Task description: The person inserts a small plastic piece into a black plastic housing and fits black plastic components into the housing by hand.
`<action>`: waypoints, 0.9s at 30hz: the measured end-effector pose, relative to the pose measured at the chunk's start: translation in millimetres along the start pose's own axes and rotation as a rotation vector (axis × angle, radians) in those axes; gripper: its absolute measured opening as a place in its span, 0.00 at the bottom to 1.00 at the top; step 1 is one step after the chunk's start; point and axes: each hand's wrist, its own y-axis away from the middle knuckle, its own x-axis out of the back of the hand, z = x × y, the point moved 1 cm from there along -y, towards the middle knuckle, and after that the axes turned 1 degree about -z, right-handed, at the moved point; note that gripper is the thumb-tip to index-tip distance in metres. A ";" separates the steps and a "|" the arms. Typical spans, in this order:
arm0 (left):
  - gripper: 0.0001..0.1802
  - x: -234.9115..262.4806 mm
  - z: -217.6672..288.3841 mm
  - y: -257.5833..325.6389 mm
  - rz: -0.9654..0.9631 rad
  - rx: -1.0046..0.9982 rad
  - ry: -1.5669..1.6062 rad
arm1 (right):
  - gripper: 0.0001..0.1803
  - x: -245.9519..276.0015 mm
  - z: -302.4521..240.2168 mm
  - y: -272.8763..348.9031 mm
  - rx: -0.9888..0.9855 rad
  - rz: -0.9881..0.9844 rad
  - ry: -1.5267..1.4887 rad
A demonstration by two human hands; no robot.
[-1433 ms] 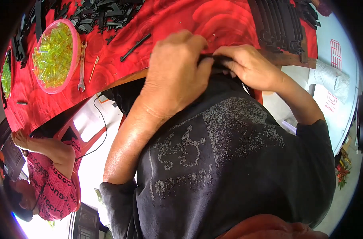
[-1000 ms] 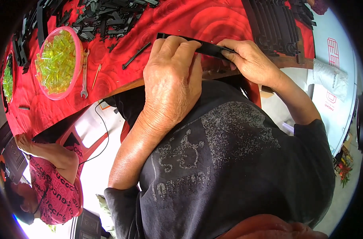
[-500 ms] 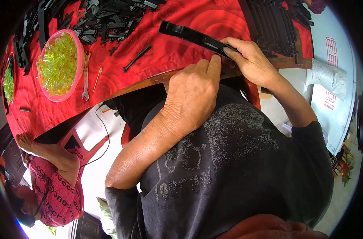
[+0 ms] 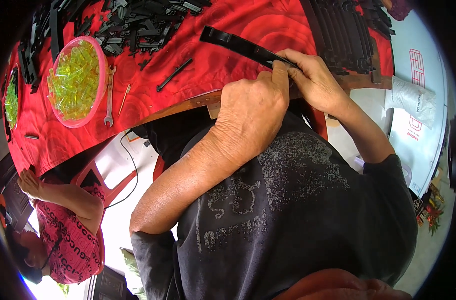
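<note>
A long, narrow black plastic strip [image 4: 238, 45] with a channel along it slants over the near edge of the red-covered table. Its right end lies in my right hand [image 4: 315, 82], which is closed with fingers and thumb around it. My left hand [image 4: 253, 112] is closed too, knuckles up, with a digit pressed against the strip beside the right fingertips. Whatever its curled fingers hold is hidden under the hand. On the cloth to the left of the strip rests a thin black rod [image 4: 175, 75].
Black plastic parts [image 4: 143, 25] are heaped at the back. A pink basket [image 4: 104, 75] of yellow-green clear pieces stands left, beside a wrench [image 4: 109, 97] and a thin stick [image 4: 124, 100]. Long black strips [image 4: 340, 37] lie stacked right. Another person [image 4: 68, 225] sits at lower left.
My left hand has shifted a little right and its digit now reaches onto the strip near the right fingertips. The strip and my right hand have barely moved.
</note>
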 end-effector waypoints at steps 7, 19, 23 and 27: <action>0.24 -7.6 6.3 -6.0 -0.009 -0.006 -0.078 | 0.11 2.2 -4.8 -0.2 -0.095 -0.032 -0.017; 0.27 -9.3 -0.5 -17.1 -0.047 0.003 0.010 | 0.11 -11.6 10.6 -3.2 -0.115 0.147 -0.091; 0.29 -9.6 -0.9 -18.4 -0.057 0.054 0.007 | 0.11 -15.8 12.7 -11.4 -0.115 0.174 -0.134; 0.32 -14.2 -5.7 -19.0 -0.113 0.078 0.011 | 0.11 -22.2 20.1 -14.7 -0.158 0.148 -0.154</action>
